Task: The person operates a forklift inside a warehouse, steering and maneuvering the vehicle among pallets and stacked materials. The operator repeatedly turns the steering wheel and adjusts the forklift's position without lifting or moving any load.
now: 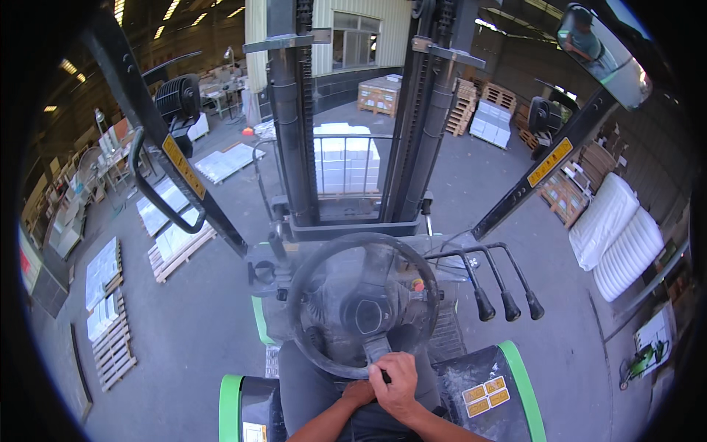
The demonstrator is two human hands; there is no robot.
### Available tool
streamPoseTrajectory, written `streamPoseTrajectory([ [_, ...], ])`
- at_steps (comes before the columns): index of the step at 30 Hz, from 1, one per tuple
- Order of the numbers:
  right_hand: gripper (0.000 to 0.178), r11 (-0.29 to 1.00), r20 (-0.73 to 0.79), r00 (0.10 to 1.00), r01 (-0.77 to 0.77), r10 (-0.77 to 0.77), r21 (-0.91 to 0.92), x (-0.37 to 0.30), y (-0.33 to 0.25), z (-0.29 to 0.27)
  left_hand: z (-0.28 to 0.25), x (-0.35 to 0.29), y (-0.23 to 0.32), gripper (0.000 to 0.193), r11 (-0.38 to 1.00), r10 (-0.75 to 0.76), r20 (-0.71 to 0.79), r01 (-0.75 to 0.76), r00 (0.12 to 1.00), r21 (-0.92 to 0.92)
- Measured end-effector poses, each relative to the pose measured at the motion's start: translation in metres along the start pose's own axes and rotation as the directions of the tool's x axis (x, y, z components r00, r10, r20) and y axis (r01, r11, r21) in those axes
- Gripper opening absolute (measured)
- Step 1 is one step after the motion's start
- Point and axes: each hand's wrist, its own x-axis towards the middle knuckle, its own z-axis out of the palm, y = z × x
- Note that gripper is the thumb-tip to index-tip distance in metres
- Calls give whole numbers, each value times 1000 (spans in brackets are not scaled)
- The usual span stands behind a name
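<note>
I sit at a forklift's black, dusty steering wheel. My right hand is closed at the bottom of its rim, around a dark part that looks like a spinner knob and is mostly covered by the fingers. Just left of it and lower, my left hand rests near my lap, its fingers hidden behind the right hand and wrist. Three black-knobbed control levers stand to the right of the wheel, with neither hand on them. Ahead rises the dark lift mast.
Beyond the mast stands a stack of white-wrapped boxes. Pallets with flat white loads lie on the left floor. A wooden crate is farther ahead. White wrapped rolls lean at the right, and a mirror hangs upper right.
</note>
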Motion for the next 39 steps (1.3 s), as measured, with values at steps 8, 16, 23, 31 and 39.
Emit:
streamPoseTrajectory([
  [8,14,997,-55,996,75,-74,16,33,56,-67,44,73,51,58,974,184,-165,-203,969,-102],
  [16,14,995,-24,996,83,-82,49,29,44,-29,44,72,8,57,956,203,-243,-246,948,-162],
  [23,11,995,27,996,88,-89,49,-24,-26,91,8,-6,-102,50,989,134,-135,-141,982,-45],
  [31,8,998,48,997,55,-56,12,-91,-113,237,-25,-89,-245,46,999,51,-49,-52,997,-8],
  [39,7,995,39,998,54,-51,-80,-133,-149,283,-33,-138,-305,47,997,71,-1,-71,997,23],
])
